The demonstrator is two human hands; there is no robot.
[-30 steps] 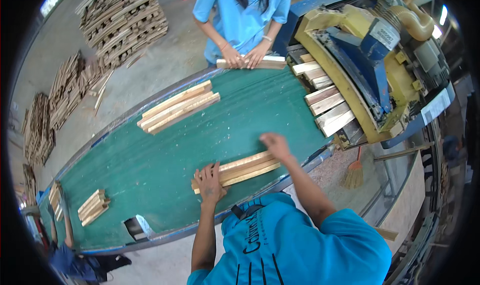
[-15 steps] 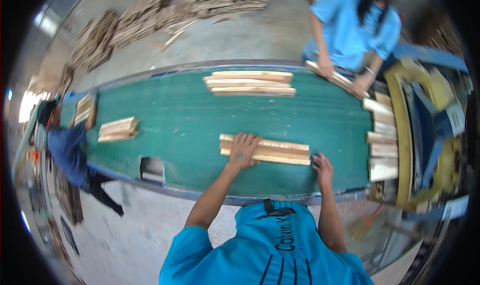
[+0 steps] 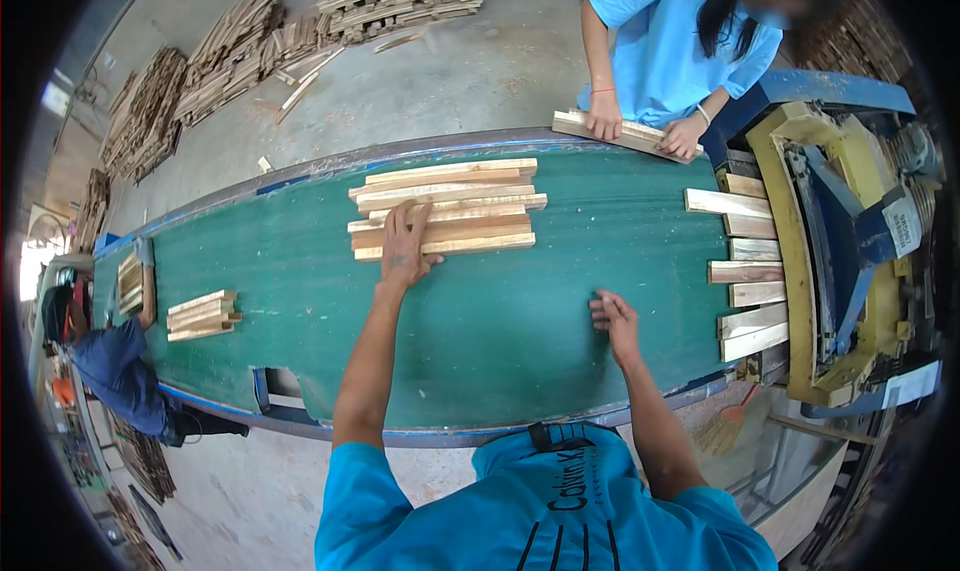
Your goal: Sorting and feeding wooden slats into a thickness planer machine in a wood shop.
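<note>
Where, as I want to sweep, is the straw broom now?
In the head view, the straw broom sits at lower right, beside the green worktable, left of the yellow-and-blue machine.

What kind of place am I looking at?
Probably a woodworking shop: wood strips lie on a long green table, more wood is piled on the floor, and a yellow-and-blue machine stands at the table's right end.

Woodworking workshop, yellow-and-blue machine (image 3: 850, 218), floor-stacked timber (image 3: 400, 3)

Bright blue T-shirt (image 3: 480, 511) — short sleeves (image 3: 365, 501), dark lettering (image 3: 571, 476), black stripes (image 3: 558, 546) — black strap (image 3: 540, 437), bare hands (image 3: 402, 253)
</note>
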